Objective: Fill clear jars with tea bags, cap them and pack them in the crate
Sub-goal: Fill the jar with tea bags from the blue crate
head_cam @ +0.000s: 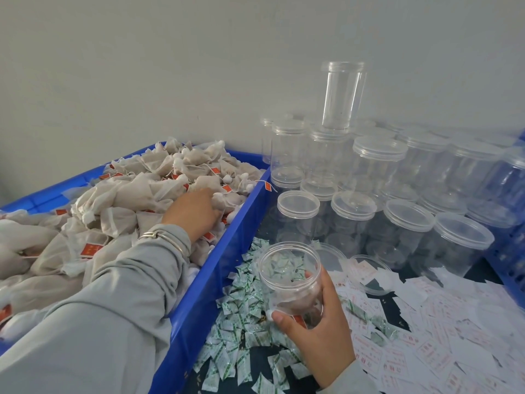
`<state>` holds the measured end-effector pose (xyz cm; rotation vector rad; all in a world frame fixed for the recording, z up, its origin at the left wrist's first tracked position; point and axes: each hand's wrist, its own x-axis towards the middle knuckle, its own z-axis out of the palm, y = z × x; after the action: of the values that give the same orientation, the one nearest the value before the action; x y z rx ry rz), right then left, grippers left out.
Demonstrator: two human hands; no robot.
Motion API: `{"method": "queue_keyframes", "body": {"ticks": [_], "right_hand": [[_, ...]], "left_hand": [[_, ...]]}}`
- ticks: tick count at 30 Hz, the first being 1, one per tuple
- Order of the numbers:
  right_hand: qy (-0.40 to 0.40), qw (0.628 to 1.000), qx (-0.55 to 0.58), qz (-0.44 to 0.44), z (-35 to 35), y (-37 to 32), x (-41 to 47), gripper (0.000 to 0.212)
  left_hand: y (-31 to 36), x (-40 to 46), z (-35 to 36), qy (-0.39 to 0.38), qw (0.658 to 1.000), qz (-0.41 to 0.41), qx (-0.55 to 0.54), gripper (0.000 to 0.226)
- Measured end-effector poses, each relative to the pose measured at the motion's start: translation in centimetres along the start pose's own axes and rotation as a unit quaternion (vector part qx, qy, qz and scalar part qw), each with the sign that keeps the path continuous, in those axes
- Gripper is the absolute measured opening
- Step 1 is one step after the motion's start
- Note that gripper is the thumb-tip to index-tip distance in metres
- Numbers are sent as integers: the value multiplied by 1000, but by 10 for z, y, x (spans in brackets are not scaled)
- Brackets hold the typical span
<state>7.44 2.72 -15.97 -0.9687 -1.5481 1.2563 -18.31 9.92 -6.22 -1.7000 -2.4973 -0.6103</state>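
Blue plastic crate (216, 268) of white mesh tea bags (113, 200) sat to my left; capped empty jars (377, 177) stood stacked at the back. I was filling: my left hand (196, 211) reached into the heap, fingers curled round a bag. My right hand (315, 322) gripped an open clear jar (289, 277), tilted, a few bags inside. Next, I judged, the bag needed dropping in.

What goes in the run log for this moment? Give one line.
left hand: grips white mesh tea bags in blue plastic bin | right hand: holds open clear plastic jar | lid: off
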Motion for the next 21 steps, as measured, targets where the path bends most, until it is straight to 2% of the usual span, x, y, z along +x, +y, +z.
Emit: {"method": "queue_keyframes", "body": {"ticks": [5,7,9,12,14,18,21], "right_hand": [[1,1000,-14,-3,1,0,0,106],[0,1000,-15,-3,1,1,0,107],[0,1000,-12,-2,2,1,-1,108],[5,1000,-5,-3,2,2,0,107],[8,1000,-9,-7,1,3,1,105],[12,1000,-16,-12,1,4,1,103],[10,1000,-13,-12,1,3,2,102]], "left_hand": [[18,-5,-25,37,981,-17,-192,38],[32,-14,-34,22,951,-7,-309,34],[47,-26,-43,-44,924,42,-378,18],[63,-46,-48,-163,901,149,-374,8],[69,-54,-47,-215,899,187,-333,7],[72,-60,-41,-279,892,232,-269,12],[72,-62,-39,-288,894,268,-216,17]]}}
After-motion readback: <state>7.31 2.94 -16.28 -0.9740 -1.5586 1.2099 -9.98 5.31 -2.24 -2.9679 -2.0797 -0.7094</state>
